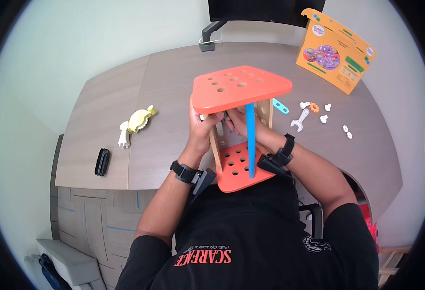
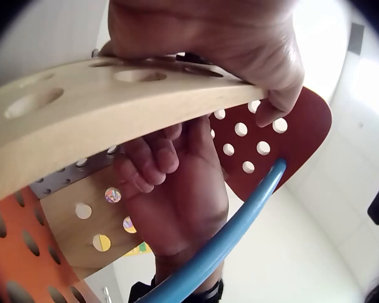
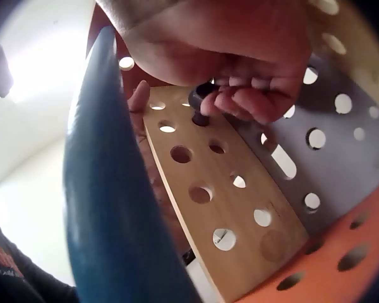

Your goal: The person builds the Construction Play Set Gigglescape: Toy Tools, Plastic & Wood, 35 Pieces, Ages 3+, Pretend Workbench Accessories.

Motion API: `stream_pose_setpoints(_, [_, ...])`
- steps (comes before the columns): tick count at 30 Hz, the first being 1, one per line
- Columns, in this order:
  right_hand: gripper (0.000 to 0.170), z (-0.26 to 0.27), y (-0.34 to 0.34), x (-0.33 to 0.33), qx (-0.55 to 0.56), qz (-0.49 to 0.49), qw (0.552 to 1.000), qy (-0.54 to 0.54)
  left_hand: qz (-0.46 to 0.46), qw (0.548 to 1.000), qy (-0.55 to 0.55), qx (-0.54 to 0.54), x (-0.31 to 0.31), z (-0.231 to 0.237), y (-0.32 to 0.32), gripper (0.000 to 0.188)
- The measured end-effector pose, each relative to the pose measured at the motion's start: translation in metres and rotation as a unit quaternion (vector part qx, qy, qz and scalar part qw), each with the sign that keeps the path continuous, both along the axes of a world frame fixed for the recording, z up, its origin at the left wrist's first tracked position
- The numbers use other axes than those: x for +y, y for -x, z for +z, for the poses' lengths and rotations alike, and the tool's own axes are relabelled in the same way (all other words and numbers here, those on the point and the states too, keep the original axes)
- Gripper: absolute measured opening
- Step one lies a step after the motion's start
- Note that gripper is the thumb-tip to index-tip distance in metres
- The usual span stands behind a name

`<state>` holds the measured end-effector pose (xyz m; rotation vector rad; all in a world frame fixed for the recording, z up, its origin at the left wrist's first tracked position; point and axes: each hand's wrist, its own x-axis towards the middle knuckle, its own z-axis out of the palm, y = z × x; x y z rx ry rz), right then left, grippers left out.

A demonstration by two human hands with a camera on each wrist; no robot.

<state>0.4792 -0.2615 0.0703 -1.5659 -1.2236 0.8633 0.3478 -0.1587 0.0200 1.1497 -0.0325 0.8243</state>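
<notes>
The right hand [image 3: 237, 57] is curling its fingers closely against a dark, round-headed peg [image 3: 198, 100], its thumb hidden; the peg's shaft is standing in a hole of a flat, pale wooden panel [image 3: 234, 211]. On that panel's other face, the left hand [image 2: 221, 38] is gripping firmly, thumb bending over the edge. If the left hand were slackening, the panel could shift and the peg tilt or jam; a crooked push could be the cause too.

Around the grip, an open-sided toy frame [image 1: 222, 102] is enclosing the right hand and the peg, with a blue rod [image 1: 250, 140] running just beside. Beyond the grip, far to the right, an orange printed cardboard box [image 1: 336, 75] is standing on the grey-brown desk [image 1: 174, 67], its contents hidden.
</notes>
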Motion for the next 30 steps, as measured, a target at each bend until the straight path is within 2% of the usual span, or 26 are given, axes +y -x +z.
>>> stream_pose_setpoints(4, [0.053, 0.002, 0.002, 0.0, 0.044, 0.011, 0.999, 0.001, 0.014, 1.0, -0.007, 0.003, 0.002, -0.006, 0.0, 0.07])
stream_pose_setpoints(7, [0.062, -0.01, 0.001, 0.006, 0.087, 0.016, 0.996, 0.002, -0.012, 1.0, 0.007, 0.016, -0.005, 0.008, 0.004, 0.073])
stream_pose_setpoints(10, [0.059, -0.063, -0.012, 0.031, 0.094, 0.011, 0.989, -0.116, 0.035, 0.999, -0.003, -0.014, -0.002, 0.0, -0.003, 0.072])
stream_pose_setpoints(13, [0.057, -0.014, 0.002, 0.003, 0.098, -0.013, 0.995, 0.005, 0.058, 0.998, 0.007, -0.017, -0.007, 0.005, -0.004, 0.072])
stream_pose_setpoints(16, [0.055, 0.006, 0.01, -0.006, 0.167, -0.033, 0.983, 0.069, 0.007, 1.0, 0.011, 0.006, -0.002, 0.003, 0.001, 0.07])
stream_pose_setpoints(19, [0.054, -0.007, 0.001, -0.004, 0.254, -0.002, 0.962, 0.099, 0.047, 0.998, 0.0, 0.032, -0.006, 0.007, 0.001, 0.051])
stream_pose_setpoints(22, [0.049, -0.007, 0.0, -0.007, 0.273, 0.018, 0.957, 0.1, 0.103, 0.995, 0.005, 0.01, -0.009, 0.004, -0.002, 0.05])
stream_pose_setpoints(25, [0.042, -0.002, -0.001, -0.008, 0.218, 0.018, 0.969, 0.112, 0.041, 0.999, -0.007, 0.034, -0.003, 0.001, 0.003, 0.05])
stream_pose_setpoints(30, [0.032, -0.006, -0.003, -0.012, 0.214, 0.041, 0.97, 0.105, 0.053, 0.999, 0.008, 0.009, -0.004, 0.006, 0.004, 0.05])
